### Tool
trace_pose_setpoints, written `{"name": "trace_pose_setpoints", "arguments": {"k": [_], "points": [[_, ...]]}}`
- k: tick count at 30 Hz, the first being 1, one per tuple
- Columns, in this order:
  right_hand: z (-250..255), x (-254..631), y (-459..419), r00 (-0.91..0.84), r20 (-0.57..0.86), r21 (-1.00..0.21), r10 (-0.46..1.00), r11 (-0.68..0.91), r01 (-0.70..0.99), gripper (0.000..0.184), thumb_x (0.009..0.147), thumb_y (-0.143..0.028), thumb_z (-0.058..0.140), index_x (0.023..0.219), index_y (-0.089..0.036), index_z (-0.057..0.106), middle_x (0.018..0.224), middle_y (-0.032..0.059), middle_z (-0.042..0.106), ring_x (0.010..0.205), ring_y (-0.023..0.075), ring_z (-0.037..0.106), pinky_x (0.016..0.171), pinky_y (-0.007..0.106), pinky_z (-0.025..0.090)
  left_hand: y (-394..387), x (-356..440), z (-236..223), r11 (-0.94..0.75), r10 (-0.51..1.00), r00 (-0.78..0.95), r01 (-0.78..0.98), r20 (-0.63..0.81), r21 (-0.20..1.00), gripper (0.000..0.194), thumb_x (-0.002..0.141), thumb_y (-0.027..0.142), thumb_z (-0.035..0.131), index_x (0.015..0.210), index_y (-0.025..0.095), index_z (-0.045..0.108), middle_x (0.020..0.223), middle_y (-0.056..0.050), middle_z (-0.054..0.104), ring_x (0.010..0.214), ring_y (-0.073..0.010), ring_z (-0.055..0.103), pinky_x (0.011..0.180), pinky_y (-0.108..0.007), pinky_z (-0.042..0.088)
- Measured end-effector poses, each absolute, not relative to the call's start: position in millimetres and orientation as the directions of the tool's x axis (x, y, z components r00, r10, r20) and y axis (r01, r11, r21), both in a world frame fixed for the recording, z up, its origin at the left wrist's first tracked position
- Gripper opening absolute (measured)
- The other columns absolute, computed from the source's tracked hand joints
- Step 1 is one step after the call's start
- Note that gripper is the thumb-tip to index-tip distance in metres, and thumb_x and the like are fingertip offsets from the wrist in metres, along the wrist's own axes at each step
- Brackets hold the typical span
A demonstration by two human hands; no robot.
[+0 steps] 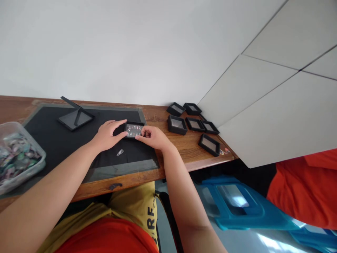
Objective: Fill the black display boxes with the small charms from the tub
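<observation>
Hands, left (106, 135) and right (154, 136), grip closed on black-framed case (133, 129) showing small colourful pieces.

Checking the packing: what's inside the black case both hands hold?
Through the case's clear window, small multicoloured pieces show, too blurred to identify. The left hand and right hand cover its ends.

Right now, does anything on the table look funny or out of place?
One small clear piece lies loose on the black mat, apart from the little black box that the left hand and right hand hold. The six boxes beside the mat sit at uneven angles, none spilled.
</observation>
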State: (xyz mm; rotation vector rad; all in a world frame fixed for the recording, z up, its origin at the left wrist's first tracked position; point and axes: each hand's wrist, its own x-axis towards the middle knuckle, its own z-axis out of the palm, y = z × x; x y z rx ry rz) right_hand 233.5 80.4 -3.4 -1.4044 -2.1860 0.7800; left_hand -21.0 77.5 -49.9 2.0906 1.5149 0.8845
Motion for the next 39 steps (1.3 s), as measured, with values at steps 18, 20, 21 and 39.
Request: {"name": "trace_pose_setpoints", "arguments": {"k": [18, 20, 21, 39], "points": [[-1.5, 237.1, 79.9, -0.444, 0.026, -0.675, 0.895, 0.344, 0.653, 0.04, 0.075, -0.045, 0.088, 0.079, -0.021, 0.056, 0.064, -0.0074, 0.05, 0.063, 0.0109, 0.044, 0.065, 0.026, 0.028, 75.3, -19.0, -44.0, -0.31, 0.95, 0.25, 0.665, 0.189, 0.68, 0.078, 0.092, 0.062, 0.056, 0.159, 0.022, 0.051, 0.153, -0.015, 0.066, 0.15, -0.0335, 0.054, 0.133, -0.063, 0.018], [-0.6, 238.2, 79.3, -0.463, 0.026, -0.671, 0.886, 0.359, 0.649, 0.037, 0.074, -0.039, 0.088, 0.079, -0.021, 0.056, 0.065, -0.0078, 0.049, 0.063, 0.0111, 0.044, 0.065, 0.026, 0.027, 74.7, -20.0, -43.0, -0.305, 0.949, 0.27, 0.66, 0.162, 0.687, 0.092, 0.087, 0.066, 0.062, 0.164, 0.019, 0.043, 0.157, -0.016, 0.062, 0.153, -0.0347, 0.05, 0.134, -0.062, 0.015], [-0.3, 238.4, 79.0, -0.47, 0.031, -0.672, 0.882, 0.366, 0.644, 0.035, 0.075, -0.036, 0.087, 0.079, -0.021, 0.056, 0.065, -0.0078, 0.049, 0.064, 0.0111, 0.043, 0.065, 0.027, 0.027, 74.4, -20.4, -42.3, -0.302, 0.949, 0.277, 0.662, 0.151, 0.686, 0.1, 0.083, 0.068, 0.066, 0.166, 0.018, 0.039, 0.158, -0.017, 0.061, 0.154, -0.036, 0.049, 0.134, -0.062, 0.016], [0.4, 236.2, 78.0, -0.477, 0.208, -0.753, 0.854, 0.451, 0.479, 0.042, 0.077, -0.03, 0.083, 0.111, -0.023, 0.059, 0.085, -0.0054, 0.053, 0.067, 0.0109, 0.046, 0.067, 0.027, 0.038, 65.2, -20.0, -42.7, -0.407, 0.875, 0.089, 0.666, 0.475, 0.625, 0.105, 0.069, 0.046, 0.092, 0.159, 0.023, 0.042, 0.157, -0.016, 0.055, 0.144, -0.0396, 0.05, 0.125, -0.059, 0.039]]}}
